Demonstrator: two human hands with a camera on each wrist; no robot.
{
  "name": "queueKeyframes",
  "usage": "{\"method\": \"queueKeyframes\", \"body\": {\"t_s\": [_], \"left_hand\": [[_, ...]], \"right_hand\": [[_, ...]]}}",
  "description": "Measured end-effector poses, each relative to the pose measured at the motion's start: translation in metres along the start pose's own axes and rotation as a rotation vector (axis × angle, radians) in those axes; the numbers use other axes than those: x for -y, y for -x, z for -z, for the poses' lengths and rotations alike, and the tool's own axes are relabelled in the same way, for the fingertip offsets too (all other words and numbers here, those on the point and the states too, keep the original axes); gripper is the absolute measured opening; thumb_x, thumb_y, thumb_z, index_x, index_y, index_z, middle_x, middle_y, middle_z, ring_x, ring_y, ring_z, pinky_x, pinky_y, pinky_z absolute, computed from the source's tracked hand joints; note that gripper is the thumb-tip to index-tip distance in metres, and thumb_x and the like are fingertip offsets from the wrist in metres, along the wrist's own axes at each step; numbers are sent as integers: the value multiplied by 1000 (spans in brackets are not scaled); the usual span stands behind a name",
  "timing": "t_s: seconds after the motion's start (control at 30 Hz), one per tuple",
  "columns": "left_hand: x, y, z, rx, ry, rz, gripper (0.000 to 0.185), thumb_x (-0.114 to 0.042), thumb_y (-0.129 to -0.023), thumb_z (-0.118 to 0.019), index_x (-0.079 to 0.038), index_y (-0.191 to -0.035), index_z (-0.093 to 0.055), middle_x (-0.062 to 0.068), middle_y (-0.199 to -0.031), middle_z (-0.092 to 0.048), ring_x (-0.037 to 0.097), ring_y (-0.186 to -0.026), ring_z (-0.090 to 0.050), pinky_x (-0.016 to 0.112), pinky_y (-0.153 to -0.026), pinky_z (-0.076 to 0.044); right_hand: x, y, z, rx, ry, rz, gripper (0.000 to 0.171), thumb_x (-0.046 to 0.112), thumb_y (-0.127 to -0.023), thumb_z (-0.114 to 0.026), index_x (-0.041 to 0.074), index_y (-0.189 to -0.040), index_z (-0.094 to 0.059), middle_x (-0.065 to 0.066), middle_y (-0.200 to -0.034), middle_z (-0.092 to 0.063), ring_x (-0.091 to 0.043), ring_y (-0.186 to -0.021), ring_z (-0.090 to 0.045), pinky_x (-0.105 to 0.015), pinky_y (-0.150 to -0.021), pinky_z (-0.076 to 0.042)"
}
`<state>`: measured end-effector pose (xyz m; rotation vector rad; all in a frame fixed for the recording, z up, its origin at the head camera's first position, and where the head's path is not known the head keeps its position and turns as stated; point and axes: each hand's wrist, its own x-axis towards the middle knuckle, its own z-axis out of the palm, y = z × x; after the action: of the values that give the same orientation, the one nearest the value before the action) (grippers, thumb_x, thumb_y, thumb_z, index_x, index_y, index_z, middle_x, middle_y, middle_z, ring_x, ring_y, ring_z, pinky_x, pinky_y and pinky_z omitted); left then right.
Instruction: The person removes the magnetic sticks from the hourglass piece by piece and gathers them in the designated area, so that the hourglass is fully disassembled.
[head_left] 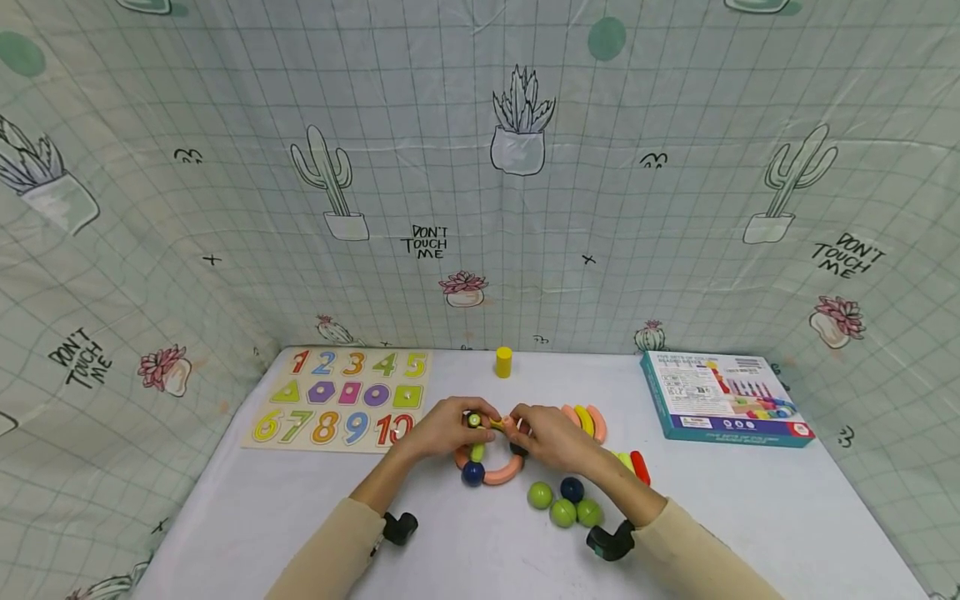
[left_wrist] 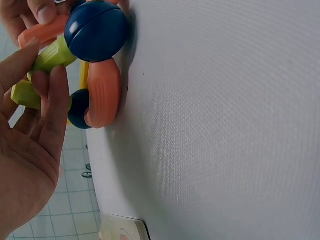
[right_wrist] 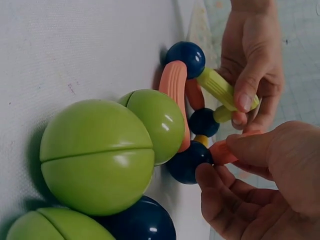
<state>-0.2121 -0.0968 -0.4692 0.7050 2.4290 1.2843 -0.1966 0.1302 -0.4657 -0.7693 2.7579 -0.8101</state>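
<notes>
On the white table, coral curved rods (head_left: pixel 502 475) and navy balls (head_left: pixel 472 473) are joined in a ring, with lime green rods slanting up from it. My left hand (head_left: pixel 442 429) is at the ring's left side, pinching a lime green rod (left_wrist: pixel 54 56) between thumb and fingers. That rod's lower end meets a navy ball (left_wrist: pixel 97 31). Opposite it, my right hand (head_left: pixel 558 437) pinches a short coral rod (right_wrist: pixel 223 151) standing at another navy ball (right_wrist: pixel 187 162). The hands nearly meet above the ring and partly hide its far side.
Loose green balls (head_left: pixel 563 512) and a navy ball (head_left: pixel 572 489) lie near my right forearm. Beyond are curved rods (head_left: pixel 596 422) and a red rod (head_left: pixel 640 468). A number board (head_left: pixel 337 375) lies left, a toy box (head_left: pixel 731 396) right, a yellow cylinder (head_left: pixel 504 362) behind.
</notes>
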Motion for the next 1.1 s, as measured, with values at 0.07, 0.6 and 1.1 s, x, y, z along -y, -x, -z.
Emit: {"method": "queueKeyframes", "body": {"t_s": [0.07, 0.6, 1.1], "left_hand": [[1, 0, 0, 1, 6, 6, 19, -16, -93, -73, -15, -112, -72, -4, -90, -63, 12, -73, -53, 25, -66, -43], [5, 2, 2, -1, 16, 43, 18, -15, -95, -72, -15, -112, -71, -3, -92, -62, 11, -67, -52, 23, -59, -43], [3, 5, 2, -5, 26, 41, 19, -14, -94, -72, -11, -113, -71, -2, -93, -63, 11, -65, -52, 24, -59, -42]], "right_hand": [[1, 1, 0, 4, 14, -1, 21, 20, -99, -65, 9, -117, -65, 3, -90, -65, -9, -74, -55, -27, -66, -49], [7, 6, -4, 40, 171, 6, 32, 21, -105, -55, 3, -131, -59, -4, -106, -64, -12, -78, -53, -27, -74, -53], [1, 4, -1, -13, 106, 32, 28, 20, -104, -56, 2, -126, -58, 5, -78, -58, -7, -63, -51, -21, -55, -44]]}}
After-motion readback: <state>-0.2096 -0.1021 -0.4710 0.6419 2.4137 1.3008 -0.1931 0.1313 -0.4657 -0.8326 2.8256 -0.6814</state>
